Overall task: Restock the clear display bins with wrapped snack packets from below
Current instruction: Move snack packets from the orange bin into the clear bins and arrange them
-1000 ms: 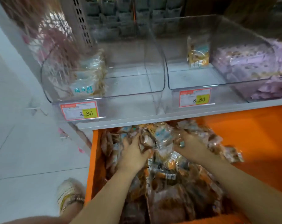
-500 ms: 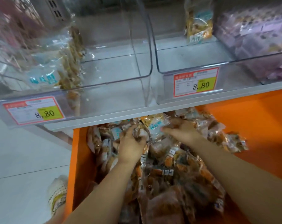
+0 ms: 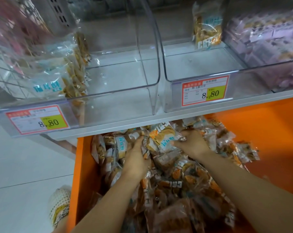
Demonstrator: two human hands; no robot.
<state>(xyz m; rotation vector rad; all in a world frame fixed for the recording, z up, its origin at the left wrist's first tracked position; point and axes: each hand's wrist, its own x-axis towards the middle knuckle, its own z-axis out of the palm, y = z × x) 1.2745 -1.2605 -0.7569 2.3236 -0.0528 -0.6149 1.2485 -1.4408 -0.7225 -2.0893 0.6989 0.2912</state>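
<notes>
Two hands dig in the heap of snack packets (image 3: 184, 179) in the orange drawer (image 3: 268, 132) under the clear bins (image 3: 108, 97), the left hand (image 3: 135, 160) clutching several and the right hand (image 3: 192, 145) pinching one wrapper.

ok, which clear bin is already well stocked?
The rightmost bin, piled with pale purple packets. The left bin and middle bin are mostly bare.

A red-bordered left price label (image 3: 36, 119) and a matching right price label (image 3: 205, 90), both reading 8.80 on yellow, sit along the grey shelf edge (image 3: 125, 126). A perforated grey upright (image 3: 60, 12) stands far left. Pale floor tiles (image 3: 24, 165) fill the left, with a woven cream shoe (image 3: 60, 207) near left.
</notes>
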